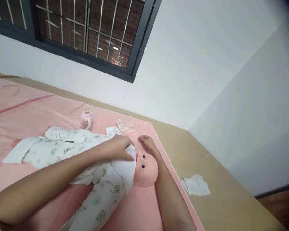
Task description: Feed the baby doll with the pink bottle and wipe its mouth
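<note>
A bald baby doll [148, 171] lies on its back on a pink sheet [139, 208], its head to the right. It wears a white baby outfit [86, 139] printed with small green animals. My left hand [119, 148] reaches across its chest and pinches the wide white collar [127, 168] below the doll's chin. On the far side of the head, my right hand [146, 141] is above the sheet with its fingers stretched out and holds nothing. My right forearm runs along the crown of the doll's head. The doll's far arm is mostly hidden behind my left hand.
A pink-capped baby bottle [86, 119] stands beyond the doll. Near it lies a clear plastic packet [126, 125]. On the bare wooden surface [221, 192] at right is a folded white cloth [196, 185]. A white wall and a barred window [86, 32] are behind.
</note>
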Demonstrator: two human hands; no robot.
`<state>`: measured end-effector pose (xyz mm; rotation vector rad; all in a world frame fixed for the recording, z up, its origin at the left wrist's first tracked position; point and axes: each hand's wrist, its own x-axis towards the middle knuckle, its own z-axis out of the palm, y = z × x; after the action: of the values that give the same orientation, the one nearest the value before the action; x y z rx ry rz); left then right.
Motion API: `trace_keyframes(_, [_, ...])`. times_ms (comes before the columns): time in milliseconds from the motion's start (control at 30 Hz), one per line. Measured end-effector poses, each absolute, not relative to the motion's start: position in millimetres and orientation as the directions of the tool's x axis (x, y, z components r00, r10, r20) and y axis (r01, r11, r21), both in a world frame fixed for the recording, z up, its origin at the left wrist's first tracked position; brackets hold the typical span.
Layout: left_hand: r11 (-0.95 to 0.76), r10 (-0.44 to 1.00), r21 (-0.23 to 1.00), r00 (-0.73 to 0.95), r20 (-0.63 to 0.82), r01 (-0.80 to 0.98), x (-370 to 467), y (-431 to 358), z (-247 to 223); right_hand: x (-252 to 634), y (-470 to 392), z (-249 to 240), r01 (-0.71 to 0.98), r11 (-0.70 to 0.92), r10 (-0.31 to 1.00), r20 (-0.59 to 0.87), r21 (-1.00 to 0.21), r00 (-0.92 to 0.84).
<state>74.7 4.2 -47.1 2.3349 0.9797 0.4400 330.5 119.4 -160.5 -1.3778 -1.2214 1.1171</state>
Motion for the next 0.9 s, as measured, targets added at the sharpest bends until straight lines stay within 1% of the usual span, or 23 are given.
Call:
trace_keyframes(233, [-0.583, 0.743, 0.559, 0.665, 0.074, 0.589, 78.2, 0.4, -48.0, 329.9, 119.6, -161.9, 0.143, -0.05, 0.996, -0.038, -0.988, 0.082])
trace_keyframes(333, [-0.588, 0.739, 0.557, 0.669, 0.077, 0.586, 77.6, 1.7, -48.6, 330.0, 119.9, -162.4, 0.144, -0.045, 0.996, -0.033, -0.989, 0.081])
trace_keyframes(500, [-0.615, 0.73, 0.538, 0.674, 0.112, 0.577, 76.8, 4.8, -48.5, 330.6, 120.8, -163.4, 0.143, -0.043, 0.996, -0.031, -0.989, 0.086])
trace_keyframes(633, [-0.622, 0.724, 0.53, 0.681, 0.109, 0.577, 76.1, 5.0, -48.7, 331.2, 121.1, -164.4, 0.14, -0.04, 0.996, -0.028, -0.989, 0.083])
trace_keyframes(767, [-0.645, 0.723, 0.493, 0.675, 0.146, 0.584, 76.2, 3.9, -47.8, 332.0, 120.9, -165.4, 0.141, -0.03, 0.997, -0.019, -0.99, 0.074])
trace_keyframes(900, [-0.647, 0.725, 0.478, 0.672, 0.147, 0.593, 78.0, 3.5, -47.4, 332.7, 122.3, -167.5, 0.138, -0.018, 0.997, -0.008, -0.99, 0.071])
